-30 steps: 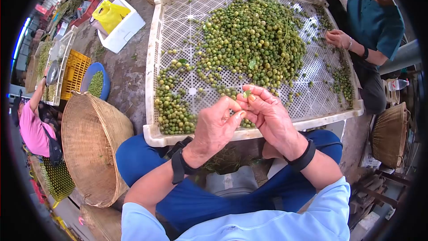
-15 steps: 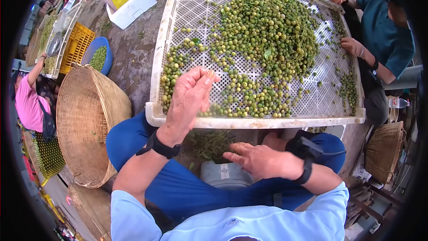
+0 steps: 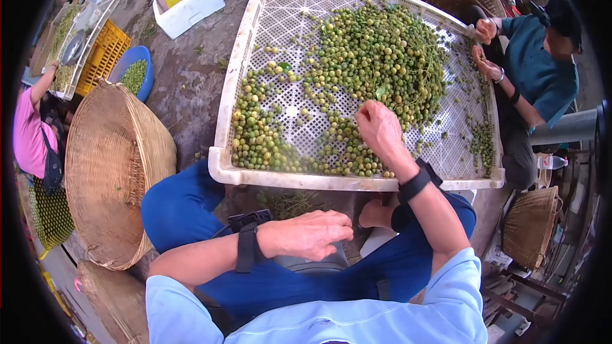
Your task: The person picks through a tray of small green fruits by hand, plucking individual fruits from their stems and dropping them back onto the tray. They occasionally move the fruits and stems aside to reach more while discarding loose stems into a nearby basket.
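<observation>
A white plastic mesh tray [image 3: 306, 181] lies before me, bearing a large heap of small round green-yellow fruits [image 3: 376, 51] with stems among them. Over the front part of the heap, my right hand [image 3: 381, 130] is closed, its fingertips bent down at the fruits; what they hold, if anything, is hidden. Closer to my body, below the tray's front edge, my left hand [image 3: 307, 234] hovers above a grey bucket [image 3: 319, 266]. Its fingers are loosely bent and apart, with nothing visible in them. Loose fruits also lie at the tray's front left.
Cut green stems [image 3: 287, 202] lie below the tray. A large wicker basket [image 3: 105, 172] stands left, near a blue basin [image 3: 145, 76] of fruits and a white foam box [image 3: 191, 9]. A co-worker [image 3: 542, 70] sits at the tray's right side, hands over its edge.
My right hand has risen from below the tray to the fruit heap. My left hand has come down from the tray's front left toward the bucket, its pinched fingers now loosened.
</observation>
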`<state>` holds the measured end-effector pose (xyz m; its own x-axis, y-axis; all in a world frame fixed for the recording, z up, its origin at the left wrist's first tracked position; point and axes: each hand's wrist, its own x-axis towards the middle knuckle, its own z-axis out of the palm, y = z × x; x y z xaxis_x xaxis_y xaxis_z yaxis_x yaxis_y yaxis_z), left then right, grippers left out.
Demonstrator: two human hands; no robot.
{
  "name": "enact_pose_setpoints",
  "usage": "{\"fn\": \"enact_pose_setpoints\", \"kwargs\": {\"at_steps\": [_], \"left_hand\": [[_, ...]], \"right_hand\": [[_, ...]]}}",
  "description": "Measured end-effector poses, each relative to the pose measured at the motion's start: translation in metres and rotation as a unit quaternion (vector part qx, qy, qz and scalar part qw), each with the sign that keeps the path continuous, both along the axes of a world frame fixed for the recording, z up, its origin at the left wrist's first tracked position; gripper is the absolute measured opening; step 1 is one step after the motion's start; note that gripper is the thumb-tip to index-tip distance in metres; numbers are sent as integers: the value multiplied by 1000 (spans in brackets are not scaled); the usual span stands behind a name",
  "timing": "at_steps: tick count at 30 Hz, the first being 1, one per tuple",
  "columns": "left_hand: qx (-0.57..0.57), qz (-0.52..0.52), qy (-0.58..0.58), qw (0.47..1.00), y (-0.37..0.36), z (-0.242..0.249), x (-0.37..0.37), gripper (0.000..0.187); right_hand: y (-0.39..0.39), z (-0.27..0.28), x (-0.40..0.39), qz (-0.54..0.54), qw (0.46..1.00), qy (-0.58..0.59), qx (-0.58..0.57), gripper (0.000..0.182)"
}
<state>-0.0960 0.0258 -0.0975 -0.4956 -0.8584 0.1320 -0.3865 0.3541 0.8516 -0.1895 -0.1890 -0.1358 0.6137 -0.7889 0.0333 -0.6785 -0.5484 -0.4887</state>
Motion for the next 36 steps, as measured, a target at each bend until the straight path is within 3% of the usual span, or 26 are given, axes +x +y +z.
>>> {"fn": "enact_pose_setpoints", "kwargs": {"at_steps": [1,4,8,10,16,24,26,27,30,36], "left_hand": [[81,-36,22,996,0,6,2,33],[108,23,42,993,-11,28,14,28],[100,67,21,993,-16,39,22,22],[100,64,27,993,-17,38,23,20],[91,38,18,995,-24,34,19,20],[79,66,15,995,-30,27,15,19],[86,25,-11,996,-31,28,13,18],[86,24,-12,996,-31,27,12,18],[73,21,-13,997,-30,23,10,17],[65,24,-53,996,-31,21,8,16]], "right_hand": [[-5,-1,5,4,1000,2,-1,14],[-14,-2,13,-32,996,86,18,19],[-14,-4,20,1,990,133,51,20],[-9,-8,23,6,992,122,6,18],[-12,-15,19,-11,986,163,19,21],[-8,4,4,3,997,-57,44,15],[-3,12,6,71,991,-31,112,17],[-7,5,8,146,987,-47,35,20],[-13,-6,4,185,982,38,30,18],[-14,0,6,246,968,36,25,15]]}}
